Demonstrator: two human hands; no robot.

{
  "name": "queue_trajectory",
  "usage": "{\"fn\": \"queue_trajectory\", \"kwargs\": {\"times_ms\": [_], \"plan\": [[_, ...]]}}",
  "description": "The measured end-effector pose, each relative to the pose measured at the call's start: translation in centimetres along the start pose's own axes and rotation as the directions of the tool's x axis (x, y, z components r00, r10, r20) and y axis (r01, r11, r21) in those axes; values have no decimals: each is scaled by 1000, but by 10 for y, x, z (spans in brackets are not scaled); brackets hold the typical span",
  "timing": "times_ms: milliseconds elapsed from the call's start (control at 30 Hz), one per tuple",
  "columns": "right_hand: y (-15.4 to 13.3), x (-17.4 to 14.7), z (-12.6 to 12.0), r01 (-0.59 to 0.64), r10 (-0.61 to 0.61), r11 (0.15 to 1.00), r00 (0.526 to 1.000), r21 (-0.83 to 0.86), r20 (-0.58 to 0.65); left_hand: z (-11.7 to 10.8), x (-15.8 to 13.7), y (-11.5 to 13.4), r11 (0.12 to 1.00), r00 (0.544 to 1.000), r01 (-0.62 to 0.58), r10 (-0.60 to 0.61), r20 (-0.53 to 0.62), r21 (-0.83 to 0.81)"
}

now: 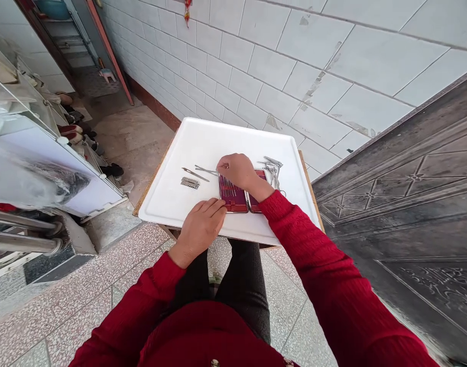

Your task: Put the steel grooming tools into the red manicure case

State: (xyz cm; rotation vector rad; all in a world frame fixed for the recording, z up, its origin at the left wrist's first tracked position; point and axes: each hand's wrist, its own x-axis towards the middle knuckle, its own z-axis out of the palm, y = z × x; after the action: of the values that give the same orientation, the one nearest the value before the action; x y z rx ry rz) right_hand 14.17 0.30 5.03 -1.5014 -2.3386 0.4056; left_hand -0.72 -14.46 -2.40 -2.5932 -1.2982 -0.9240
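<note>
An open manicure case (pixel 237 208) with a dark red lining lies on the white tabletop. Several slim metal tools (pixel 228 189) sit in its left half. My left hand (pixel 203 224) grips the case's near left corner, fingers bent over the edge. Above the case, my right hand (pixel 237 171) is closed in a pinch; what its fingertips hold cannot be made out. Tweezers (pixel 205 169) lie by those fingertips, their right end close to or under them. Left of the case are a thin pointed tool (pixel 195 174) and nail clippers (pixel 189 182).
More metal clippers and scissors (pixel 272 168) are heaped right of the case. The white tabletop (pixel 168 199) has a raised rim. A tiled wall (pixel 249 66) stands behind, a dark carved door (pixel 401 188) to the right, and a shoe rack (pixel 76 132) to the left.
</note>
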Motion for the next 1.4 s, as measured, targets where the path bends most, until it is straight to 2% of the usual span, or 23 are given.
{"fn": "queue_trajectory", "kwargs": {"times_ms": [133,300,533,667,800,900,967,1100,1167,1233,1267,1333,1400], "plan": [[-19,19,10,36,-28,995,996,-95,85,1,-1,0,1000,1000,4,-4,-2,4],[-18,34,25,38,-24,979,997,-199,72,3,-2,1,1000,1000,-2,2,-13,15],[-21,43,23,45,13,949,983,-312,183,5,-2,0,1000,1000,-7,7,-7,15],[-33,48,16,151,-17,883,957,-445,290,7,-4,0,999,998,-27,29,-64,33],[-41,52,9,288,-61,809,908,-512,415,8,-4,0,998,995,-33,37,-88,44],[-42,52,5,336,-78,794,882,-507,464,8,-3,-1,998,995,-31,36,-94,46],[-39,50,5,332,-91,804,889,-494,449,8,-3,-2,998,996,-30,35,-87,49],[-30,45,10,275,-178,898,941,-344,288,7,-4,-2,999,998,-21,23,-55,45],[-23,44,12,203,-177,968,968,-146,176,6,-4,-1,999,998,-18,21,-58,45],[-15,41,12,87,-99,988,991,126,87,5,-3,-1,999,998,-24,27,-63,44],[-9,39,11,23,-40,964,997,266,60,5,-3,-1,999,998,-28,31,-62,42],[3,30,9,-74,64,863,997,500,36,4,-2,-2,999,998,-35,37,-55,42],[18,18,7,-104,114,751,993,652,27,3,-1,-2,998,998,-36,39,-53,48]]}}
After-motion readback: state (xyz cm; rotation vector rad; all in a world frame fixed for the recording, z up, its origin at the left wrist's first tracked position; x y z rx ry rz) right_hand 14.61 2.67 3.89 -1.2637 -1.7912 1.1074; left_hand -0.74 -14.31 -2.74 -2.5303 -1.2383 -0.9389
